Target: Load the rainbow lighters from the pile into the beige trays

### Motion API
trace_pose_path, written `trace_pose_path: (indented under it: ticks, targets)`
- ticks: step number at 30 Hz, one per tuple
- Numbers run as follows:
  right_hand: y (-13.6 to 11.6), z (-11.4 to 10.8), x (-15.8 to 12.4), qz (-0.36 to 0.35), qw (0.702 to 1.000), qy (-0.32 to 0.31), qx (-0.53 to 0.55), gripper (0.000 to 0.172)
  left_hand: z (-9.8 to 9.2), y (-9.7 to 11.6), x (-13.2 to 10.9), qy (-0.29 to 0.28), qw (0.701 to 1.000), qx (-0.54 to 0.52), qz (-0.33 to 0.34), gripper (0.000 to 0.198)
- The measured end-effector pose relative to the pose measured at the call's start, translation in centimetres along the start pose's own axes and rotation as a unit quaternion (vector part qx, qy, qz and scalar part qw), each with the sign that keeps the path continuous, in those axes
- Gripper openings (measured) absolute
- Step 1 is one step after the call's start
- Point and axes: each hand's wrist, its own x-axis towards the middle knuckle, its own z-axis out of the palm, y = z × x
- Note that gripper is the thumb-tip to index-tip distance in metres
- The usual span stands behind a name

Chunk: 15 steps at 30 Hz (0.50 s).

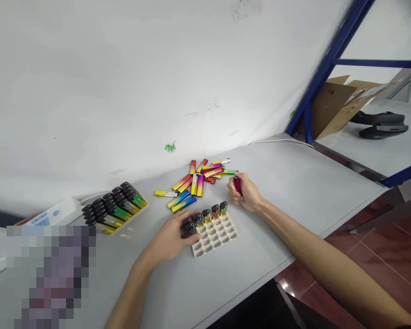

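A white tray (pixel 214 244) with rows of oval holes lies on the table before me. Several lighters (pixel 215 211) with black tops stand upright along its far row. My left hand (pixel 171 235) is curled round the tray's left end, thumb in front and fingers behind, with dark-topped lighters (pixel 189 225) between them. Whether these are seated in holes is hidden by the hand. Beyond the tray's right end, my right hand (pixel 245 193) is closed round a dark red lighter (pixel 237 184), its top showing. Just left of that hand, loose shiny lighters (pixel 200 185) lie in a heap.
A second tray (pixel 144 205), packed with upright black-topped green and yellow lighters, sits at the left. Past it is a white power strip (pixel 51 217). A white wall (pixel 192 91) bounds the table's back. A blue metal frame (pixel 315 91) and an open cardboard box (pixel 339 105) are at right.
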Motion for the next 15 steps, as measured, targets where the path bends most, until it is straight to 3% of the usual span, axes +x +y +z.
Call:
trace_pose_path:
  ticks: [10,13,15]
  targets:
    - [0.4,-0.2,0.3,-0.056,0.996,0.019,-0.066,0.053,0.1,0.3,-0.1,-0.001,1.000,-0.019,0.018,0.057]
    - [-0.6,0.1,-0.6,-0.131,0.977,0.061,-0.157,0.048,0.0,0.5,-0.2,-0.007,1.000,-0.025,0.018,0.056]
    - [-1.6,0.5,-2.1,-0.176,0.948,0.084,-0.252,0.038,0.0,0.6,-0.3,-0.010,0.999,-0.025,0.016,0.057]
